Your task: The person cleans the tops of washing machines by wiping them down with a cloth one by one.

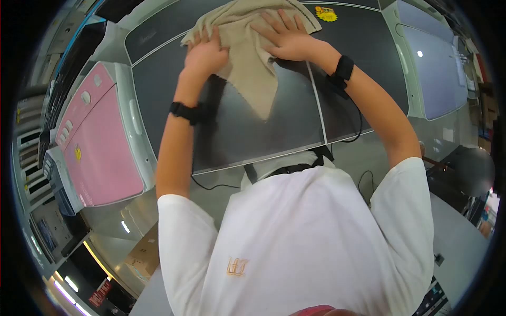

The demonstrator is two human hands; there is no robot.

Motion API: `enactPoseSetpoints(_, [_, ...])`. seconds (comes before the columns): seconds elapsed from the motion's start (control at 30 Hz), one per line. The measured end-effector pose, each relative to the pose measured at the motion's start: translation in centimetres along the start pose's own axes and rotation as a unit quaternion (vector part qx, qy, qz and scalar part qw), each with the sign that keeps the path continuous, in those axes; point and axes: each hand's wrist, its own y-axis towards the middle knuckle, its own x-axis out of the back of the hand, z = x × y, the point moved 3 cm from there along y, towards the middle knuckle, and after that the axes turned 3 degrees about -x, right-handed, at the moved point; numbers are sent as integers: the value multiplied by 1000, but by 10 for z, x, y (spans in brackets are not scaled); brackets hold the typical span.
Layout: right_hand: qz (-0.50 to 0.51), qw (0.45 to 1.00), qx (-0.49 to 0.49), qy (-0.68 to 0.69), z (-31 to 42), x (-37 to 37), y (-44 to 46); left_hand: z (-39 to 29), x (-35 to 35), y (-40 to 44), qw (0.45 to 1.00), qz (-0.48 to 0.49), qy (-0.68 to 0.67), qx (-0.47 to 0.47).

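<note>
A beige cloth lies rumpled over a dark, glossy panelled surface, one pointed corner hanging toward me. On its left part rests my left hand, palm down, fingers stretched and a little apart. My right hand presses flat on the cloth's right part with its fingers spread wide. Neither hand grips the fabric. Both wrists wear black bands, and the cloth's far edge is cut off by the top of the view.
At the left stands a pink-lidded washing machine; a similar one with a lavender lid is at the right. A yellow sticker marks the dark surface. Thin black cables hang near its front edge. A cardboard box sits lower left.
</note>
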Motion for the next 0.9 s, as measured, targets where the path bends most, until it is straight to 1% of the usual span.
enactPoseSetpoints(0.03, [-7, 1000, -5, 5, 7, -1, 4, -6, -3, -4, 1000, -14, -3, 0])
enactPoseSetpoints(0.1, [-4, 1000, 23, 8, 13, 1, -5, -18, -12, -17, 999, -39, -12, 0])
enactPoseSetpoints(0.13, [-5, 999, 42, 5, 14, 3, -15, -23, -9, -29, 999, -31, -8, -16])
enactPoseSetpoints(0.2, [-16, 996, 90, 12, 19, 4, -38, -26, -8, -60, 997, -45, -19, -51])
enactPoseSetpoints(0.23, [-4, 995, 101, 23, 18, 6, -48, -27, -6, -74, 996, -55, -24, -69])
enactPoseSetpoints(0.33, [25, 989, 133, 55, 11, 20, -58, -25, 1, -107, 996, -49, -20, -76])
enactPoseSetpoints(0.43, [48, 989, 142, -5, -2, 18, -39, -11, 0, -99, 995, -40, -25, -89])
enactPoseSetpoints(0.53, [56, 993, 107, 1, -18, 10, 13, 19, -3, -52, 994, -69, 17, -81])
enactPoseSetpoints(0.63, [76, 995, 69, 9, -20, 18, 66, 44, -4, 10, 997, -59, 25, -49])
enactPoseSetpoints(0.67, [102, 993, 50, 39, -27, 3, 84, 51, -14, 30, 995, -83, 43, -44])
enactPoseSetpoints(0.7, [114, 992, 24, 37, -22, 6, 92, 59, -30, 47, 992, -107, 63, -39])
enactPoseSetpoints(0.73, [124, 992, -3, 33, -16, 13, 102, 60, -30, 59, 987, -134, 82, -35])
enactPoseSetpoints(0.77, [132, 990, -30, 29, -11, 19, 112, 65, -31, 69, 986, -129, 99, -30])
enactPoseSetpoints(0.83, [105, 993, -42, 19, -5, 12, 129, 69, -23, 87, 983, -122, 133, -21])
enactPoseSetpoints(0.9, [69, 996, -52, -1, 6, 8, 137, 83, -10, 94, 973, -169, 151, -36])
